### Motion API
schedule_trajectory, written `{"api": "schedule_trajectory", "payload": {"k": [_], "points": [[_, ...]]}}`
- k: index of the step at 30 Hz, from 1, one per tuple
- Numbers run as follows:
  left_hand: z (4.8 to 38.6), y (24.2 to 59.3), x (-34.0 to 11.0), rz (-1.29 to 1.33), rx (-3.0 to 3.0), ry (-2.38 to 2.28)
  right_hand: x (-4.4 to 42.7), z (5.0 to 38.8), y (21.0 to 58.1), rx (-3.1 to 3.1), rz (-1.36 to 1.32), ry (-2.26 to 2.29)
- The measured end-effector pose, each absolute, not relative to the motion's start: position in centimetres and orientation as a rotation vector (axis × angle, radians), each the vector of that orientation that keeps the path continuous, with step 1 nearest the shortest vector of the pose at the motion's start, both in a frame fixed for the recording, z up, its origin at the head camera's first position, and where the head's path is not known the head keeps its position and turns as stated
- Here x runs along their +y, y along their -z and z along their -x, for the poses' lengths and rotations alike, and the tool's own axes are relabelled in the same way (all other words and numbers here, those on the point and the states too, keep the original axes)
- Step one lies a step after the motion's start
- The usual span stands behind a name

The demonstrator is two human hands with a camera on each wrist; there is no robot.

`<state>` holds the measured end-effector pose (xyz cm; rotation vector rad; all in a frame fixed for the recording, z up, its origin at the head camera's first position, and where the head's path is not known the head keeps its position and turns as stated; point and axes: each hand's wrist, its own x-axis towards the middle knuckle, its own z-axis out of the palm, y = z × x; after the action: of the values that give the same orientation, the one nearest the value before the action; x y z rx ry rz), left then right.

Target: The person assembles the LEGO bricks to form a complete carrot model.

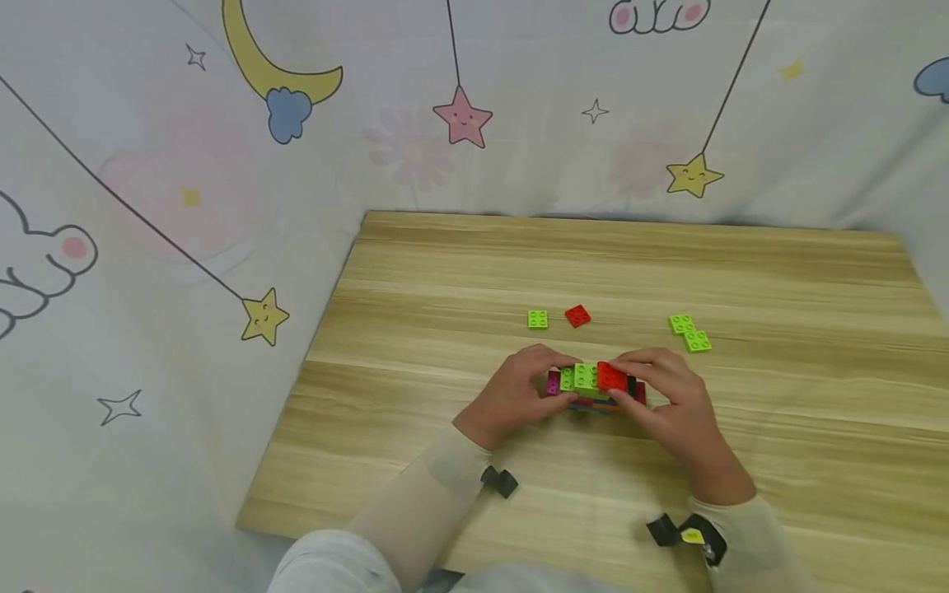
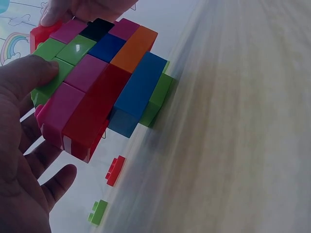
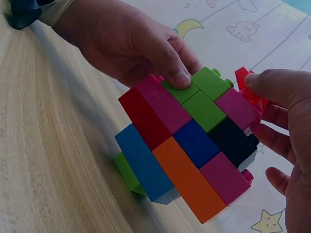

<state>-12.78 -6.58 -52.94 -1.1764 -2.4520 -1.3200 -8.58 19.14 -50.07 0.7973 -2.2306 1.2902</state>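
A stack of joined toy building bricks [image 2: 99, 48], in green, pink, black, blue, red and orange, stands on the table between both hands. My left hand [image 1: 515, 391] holds its left end, thumb on the near side against a green brick, as the right wrist view shows. At the upper right, my right hand [image 1: 675, 403] pinches a red brick [image 1: 612, 376] between thumb and fingers. That brick sits beside the top green brick [image 3: 211, 82], above a pink brick [image 3: 238, 109]. It looks tilted in the right wrist view; whether it is pressed on, I cannot tell.
Beyond the stack lie a loose green brick [image 1: 537, 319] and a red one [image 1: 577, 315]. Farther right, two green bricks [image 1: 689, 333] touch at a corner. The wood-grain table [image 1: 415, 313] meets a patterned cloth [image 1: 519, 173] behind and at the left.
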Motion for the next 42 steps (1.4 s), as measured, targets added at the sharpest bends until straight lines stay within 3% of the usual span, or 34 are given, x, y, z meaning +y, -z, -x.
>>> {"api": "schedule_trajectory", "payload": {"k": [42], "points": [[12.7,52.8,-6.7,1.172,-2.456,1.32,21.2,8.8,50.8,-2.225,-0.785,-1.337]]}}
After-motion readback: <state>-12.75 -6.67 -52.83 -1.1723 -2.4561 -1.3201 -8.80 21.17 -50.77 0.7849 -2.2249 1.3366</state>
